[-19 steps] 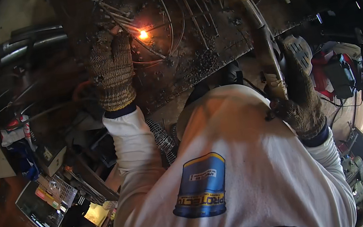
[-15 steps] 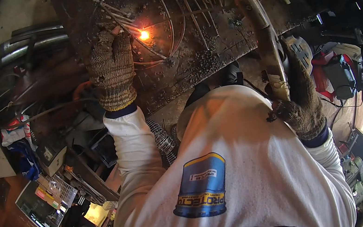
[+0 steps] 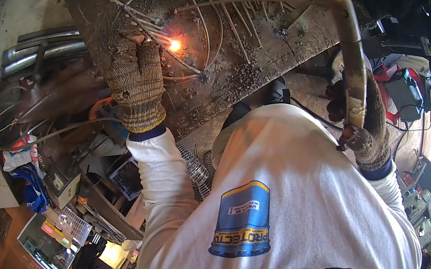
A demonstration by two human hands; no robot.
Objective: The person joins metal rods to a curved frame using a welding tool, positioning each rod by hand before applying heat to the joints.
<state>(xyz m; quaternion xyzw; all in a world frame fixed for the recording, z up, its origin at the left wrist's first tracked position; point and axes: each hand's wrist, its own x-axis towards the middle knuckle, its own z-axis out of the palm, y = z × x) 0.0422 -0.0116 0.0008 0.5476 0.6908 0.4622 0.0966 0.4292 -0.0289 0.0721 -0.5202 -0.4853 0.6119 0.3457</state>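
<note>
My left hand [image 3: 136,82], in a brown knitted glove, is closed on thin metal rods [image 3: 146,25] above the dark workbench; a bare fingertip shows through the glove. Just right of those fingers, a spot on the rods glows orange [image 3: 175,45]. The rods meet a bent wire hoop [image 3: 219,19] lying on the bench. My right hand [image 3: 373,125], gloved alike, grips a welding electrode holder [image 3: 347,31] with a worn, taped handle. A long electrode [image 3: 257,0] reaches left from its head, its reddish tip up and right of the glowing spot, apart from it.
Several loose rods [image 3: 241,11] lie on the far part of the workbench [image 3: 270,51], among dark crumbs. Metal tubes [image 3: 42,57] are stacked at the left. A cable [image 3: 316,116] runs beside my right hand. A red and grey machine [image 3: 404,89] stands at the right.
My right hand has raised the electrode holder up and to the right, and the electrode's tip has come away from the glowing spot. My left hand stays at the rods.
</note>
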